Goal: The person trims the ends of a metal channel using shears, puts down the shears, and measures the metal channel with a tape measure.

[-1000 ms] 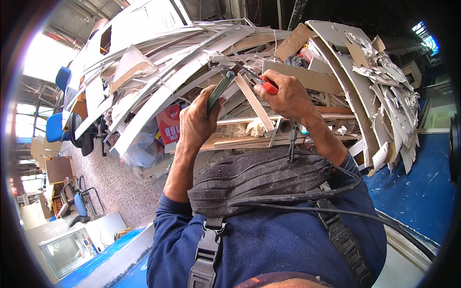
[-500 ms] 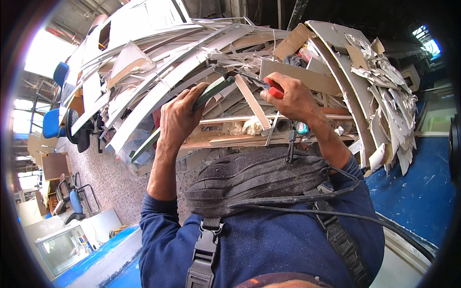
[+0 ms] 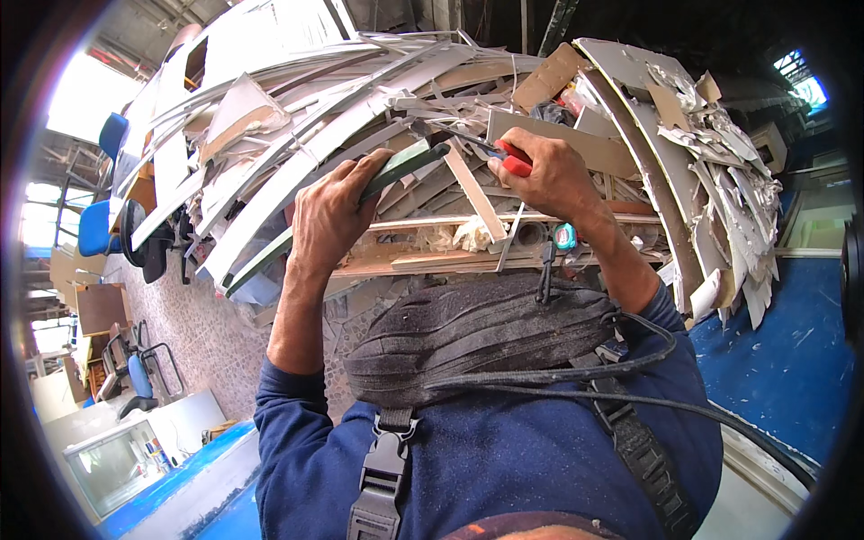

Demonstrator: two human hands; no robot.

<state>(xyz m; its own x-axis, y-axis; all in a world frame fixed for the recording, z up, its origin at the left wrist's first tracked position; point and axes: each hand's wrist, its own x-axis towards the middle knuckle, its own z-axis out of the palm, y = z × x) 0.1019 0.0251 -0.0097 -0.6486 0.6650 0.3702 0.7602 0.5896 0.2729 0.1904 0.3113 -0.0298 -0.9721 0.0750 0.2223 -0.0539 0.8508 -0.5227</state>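
My left hand (image 3: 333, 211) is closed round a long, narrow green strip (image 3: 409, 164), which slants from lower left, behind my wrist, up to its dark end near the middle of the pile. My right hand (image 3: 549, 175) grips a red-handled tool (image 3: 515, 164) with a slim dark metal end that looks like pliers; its exact kind is hard to make out. The metal end points left, toward the upper end of the strip. Whether the two touch cannot be told. Below and beyond both hands lie loose wooden and white offcuts, among them a pale narrow slat (image 3: 474, 193).
A large heap of white boards (image 3: 333, 148) and broken panels arches ahead. A teal tape measure (image 3: 564, 237) lies near my right forearm. A black bag (image 3: 486, 337) hangs at my chest with a cable running right. Blue chairs (image 3: 96, 229) stand at left.
My left hand has shifted slightly left with the green strip, whose lower end has swung left and up. My right hand stays nearly in place, still holding the red-handled tool.
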